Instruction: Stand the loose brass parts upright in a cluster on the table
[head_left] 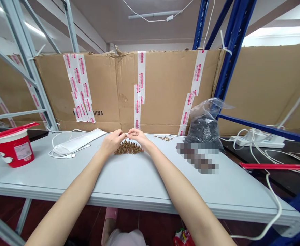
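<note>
My left hand (112, 142) and my right hand (139, 137) meet near the back of the grey table (124, 177), fingertips almost touching. Both are closed in a pinch; whatever sits between the fingers is too small to make out. Just below and between them stands a dense cluster of small brass-coloured pieces (128, 148), set upright close together in rows. Their exact kind cannot be told at this size. More loose brass-coloured pieces (166, 138) lie scattered to the right of my right hand.
A clear plastic bag of dark contents (203, 126) rests at the back right, behind a blurred-out patch. On the left are a red bucket (22, 150) and a white packet (75, 143) with a cable. Taped cardboard (165, 89) walls off the back. Cables and a power strip (259, 140) lie far right.
</note>
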A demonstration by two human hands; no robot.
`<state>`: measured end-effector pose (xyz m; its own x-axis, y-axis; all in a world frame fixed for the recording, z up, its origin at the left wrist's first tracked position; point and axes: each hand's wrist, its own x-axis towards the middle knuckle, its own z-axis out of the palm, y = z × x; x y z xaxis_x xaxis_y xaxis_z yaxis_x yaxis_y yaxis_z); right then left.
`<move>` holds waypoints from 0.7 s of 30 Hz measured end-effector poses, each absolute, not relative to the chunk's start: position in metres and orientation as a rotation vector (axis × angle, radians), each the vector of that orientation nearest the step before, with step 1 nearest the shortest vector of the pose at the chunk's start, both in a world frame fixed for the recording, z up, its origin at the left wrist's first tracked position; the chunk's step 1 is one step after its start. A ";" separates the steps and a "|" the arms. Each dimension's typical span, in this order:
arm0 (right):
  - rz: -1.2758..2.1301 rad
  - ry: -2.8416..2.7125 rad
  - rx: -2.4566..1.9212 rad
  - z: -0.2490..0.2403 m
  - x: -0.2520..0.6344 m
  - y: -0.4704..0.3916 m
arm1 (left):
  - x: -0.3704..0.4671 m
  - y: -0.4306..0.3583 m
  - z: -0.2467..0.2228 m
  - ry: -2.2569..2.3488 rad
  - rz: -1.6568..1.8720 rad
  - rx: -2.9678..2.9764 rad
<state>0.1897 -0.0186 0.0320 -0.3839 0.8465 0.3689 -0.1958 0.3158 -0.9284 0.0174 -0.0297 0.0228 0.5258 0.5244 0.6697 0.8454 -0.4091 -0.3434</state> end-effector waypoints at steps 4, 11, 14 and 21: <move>1.299 -1.552 -0.574 0.032 0.189 -0.020 | 0.014 -0.031 0.025 -1.128 -0.584 -2.086; 1.315 -1.539 -0.647 0.032 0.189 -0.021 | 0.017 -0.029 0.023 -1.048 -0.524 -2.118; 1.333 -1.538 -0.640 0.033 0.186 -0.023 | 0.017 -0.031 0.024 -1.080 -0.510 -2.059; 1.324 -1.506 -0.710 0.035 0.188 -0.025 | 0.015 -0.029 0.022 -1.043 -0.468 -2.075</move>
<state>0.1876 -0.0245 0.0349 -0.3583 0.8896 0.2834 -0.1672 0.2375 -0.9569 0.0148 -0.0294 0.0223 0.6007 0.5239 0.6039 0.7994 -0.3839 -0.4621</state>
